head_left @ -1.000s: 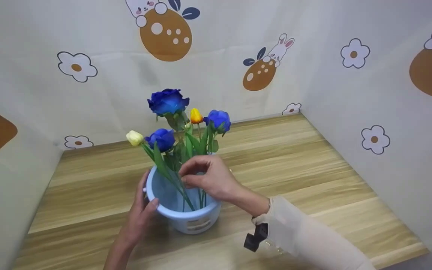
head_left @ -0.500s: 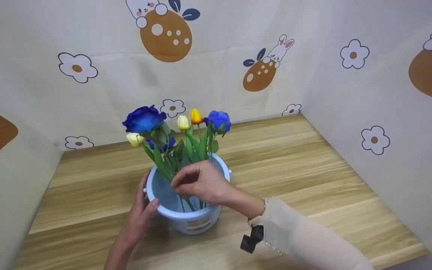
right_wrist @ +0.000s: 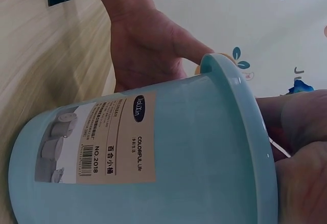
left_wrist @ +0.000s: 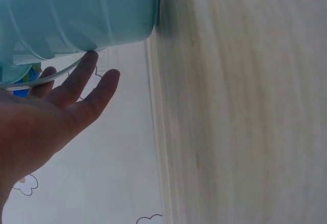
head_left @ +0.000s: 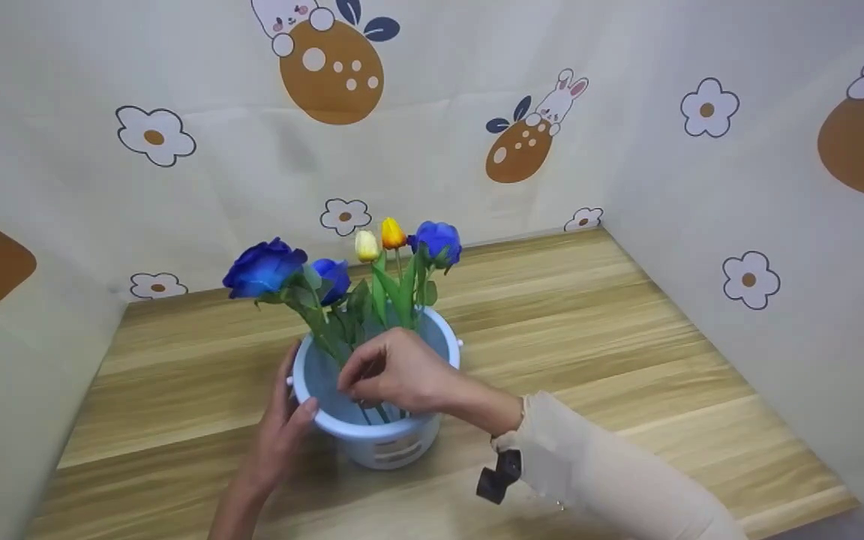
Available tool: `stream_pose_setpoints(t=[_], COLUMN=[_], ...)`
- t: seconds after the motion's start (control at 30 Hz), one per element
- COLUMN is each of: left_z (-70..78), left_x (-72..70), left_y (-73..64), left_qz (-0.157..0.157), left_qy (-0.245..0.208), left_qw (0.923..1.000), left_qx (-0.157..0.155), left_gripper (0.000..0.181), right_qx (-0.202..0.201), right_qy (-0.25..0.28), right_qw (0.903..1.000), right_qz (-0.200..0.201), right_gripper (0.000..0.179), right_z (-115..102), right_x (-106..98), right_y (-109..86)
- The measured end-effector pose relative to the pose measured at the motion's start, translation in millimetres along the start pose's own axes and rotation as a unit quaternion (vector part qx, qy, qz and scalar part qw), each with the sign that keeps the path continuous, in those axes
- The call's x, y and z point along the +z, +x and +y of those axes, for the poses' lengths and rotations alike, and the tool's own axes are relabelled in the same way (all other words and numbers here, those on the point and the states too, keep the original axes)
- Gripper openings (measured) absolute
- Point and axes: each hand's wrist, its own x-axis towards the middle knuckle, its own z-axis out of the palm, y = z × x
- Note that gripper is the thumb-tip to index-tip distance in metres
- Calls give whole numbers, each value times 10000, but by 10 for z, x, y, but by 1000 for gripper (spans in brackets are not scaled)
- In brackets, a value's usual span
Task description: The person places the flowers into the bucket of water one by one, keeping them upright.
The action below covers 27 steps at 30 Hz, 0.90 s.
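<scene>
In the head view a light blue bucket (head_left: 357,430) stands upright on the wooden table. My left hand (head_left: 276,435) rests against its left side, thumb at the rim. The left wrist view shows fairly straight, spread fingers (left_wrist: 76,81) beside the bucket wall. Over the opening, my right hand (head_left: 398,371) pinches the stem of a large blue rose (head_left: 265,268), whose bloom leans out to the left. Other flowers stand in the bucket: a smaller blue rose (head_left: 332,280), a pale tulip (head_left: 367,246), an orange-yellow tulip (head_left: 393,233) and a blue rose (head_left: 438,241) at the right.
The wooden tabletop (head_left: 589,337) spreads around the bucket. Printed cloth walls (head_left: 432,150) with rabbits and flowers enclose its back and sides. A black device (head_left: 498,477) sits on the right wrist. The bucket carries a paper label (right_wrist: 117,142).
The large blue rose has swung left and down with my right hand, which has dropped lower in the opening. It now covers the left pale tulip. My left hand has stayed put.
</scene>
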Motion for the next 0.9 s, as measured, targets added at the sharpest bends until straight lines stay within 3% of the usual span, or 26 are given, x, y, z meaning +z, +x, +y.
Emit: stream_pose_setpoints(t=[0.57, 0.77, 0.9], left_z=[7, 3, -16], left_x=[-12, -5, -5], left_y=[16, 7, 5], left_qz=[-56, -34, -20], left_qy=[113, 137, 57], left_qw=[9997, 9997, 10000], left_qx=[-229, -177, 25], left_gripper=[77, 75, 74], right_qx=[118, 205, 123], right_qy=[-789, -952, -1101], right_qw=[9954, 9935, 9917], right_qz=[-530, -580, -646], right_gripper=[17, 21, 24], right_z=[-24, 3, 24], right_x=[7, 10, 20], right_y=[84, 125, 157])
